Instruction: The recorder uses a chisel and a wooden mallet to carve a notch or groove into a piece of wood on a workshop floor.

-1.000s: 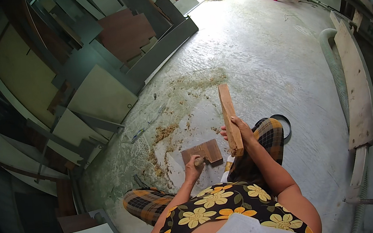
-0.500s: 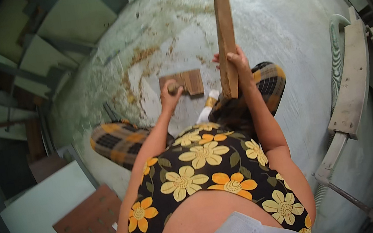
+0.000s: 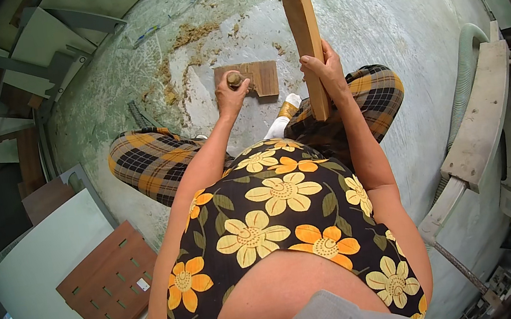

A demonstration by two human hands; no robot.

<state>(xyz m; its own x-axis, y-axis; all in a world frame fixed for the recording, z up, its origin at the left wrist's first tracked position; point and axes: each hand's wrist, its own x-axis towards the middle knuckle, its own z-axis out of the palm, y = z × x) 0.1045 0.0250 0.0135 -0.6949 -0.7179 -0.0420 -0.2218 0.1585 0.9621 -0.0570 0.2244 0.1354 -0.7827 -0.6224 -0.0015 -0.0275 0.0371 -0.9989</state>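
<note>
A brown wooden board [image 3: 265,78] lies flat on the floor in front of my crossed legs, with a notch in its near edge. My left hand [image 3: 233,94] is closed around a tool with a round wooden handle [image 3: 235,79], held end-up over the left part of the board. The tool's lower end is hidden beneath the hand. Raised to the right of the board, my right hand [image 3: 325,68] grips a long, thick wooden bar [image 3: 299,18], with the thumb across its face. The bar stays apart from the board and from the tool handle.
Wood shavings [image 3: 194,33] are scattered beyond the board. Pale panels and a reddish-brown slotted board [image 3: 110,282] stand at the left. On the right are a ribbed hose [image 3: 465,77] and a long machine arm [image 3: 479,117]. My white-socked foot [image 3: 278,126] is close to the board.
The view has shifted, so the board and hands appear higher. The bar's top now leans left, and my right-hand fingers no longer show past its left side. The left hand keeps its grip.
</note>
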